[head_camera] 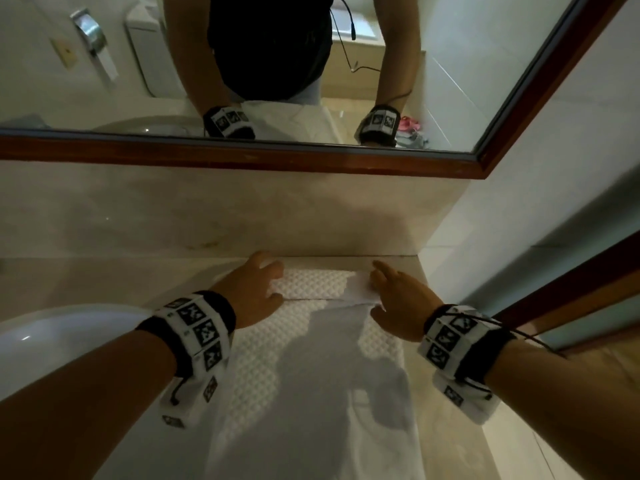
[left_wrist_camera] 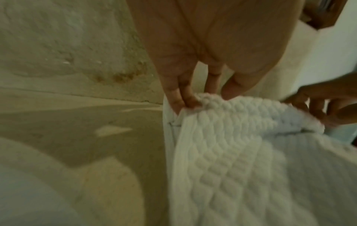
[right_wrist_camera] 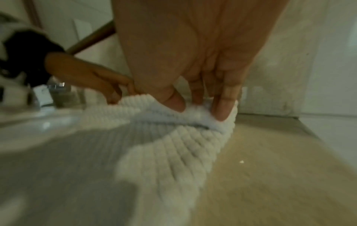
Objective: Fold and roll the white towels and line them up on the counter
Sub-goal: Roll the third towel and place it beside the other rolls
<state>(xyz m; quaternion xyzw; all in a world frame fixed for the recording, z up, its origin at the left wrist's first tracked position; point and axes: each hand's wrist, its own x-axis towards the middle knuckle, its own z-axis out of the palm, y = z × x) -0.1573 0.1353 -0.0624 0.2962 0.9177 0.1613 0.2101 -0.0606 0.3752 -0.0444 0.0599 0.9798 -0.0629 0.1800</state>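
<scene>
White waffle-weave towel lies lengthwise on the surface at centre frame, far end already curled over; left hand and right hand fingers pinch that curl at its two corners — soft, light, grippy, so likely rolls best held at both edges.

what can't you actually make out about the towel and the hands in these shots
- Towel: its near end runs off the bottom edge of the head view, so its length is unknown.
- Left hand fingertips: the hand's own back hides them in the head view.
- Right hand: the right wrist view is blurred, so how much of the fold it pinches is unclear.
- Sink: cut by the left edge.
- Other towels: none in view.
</scene>
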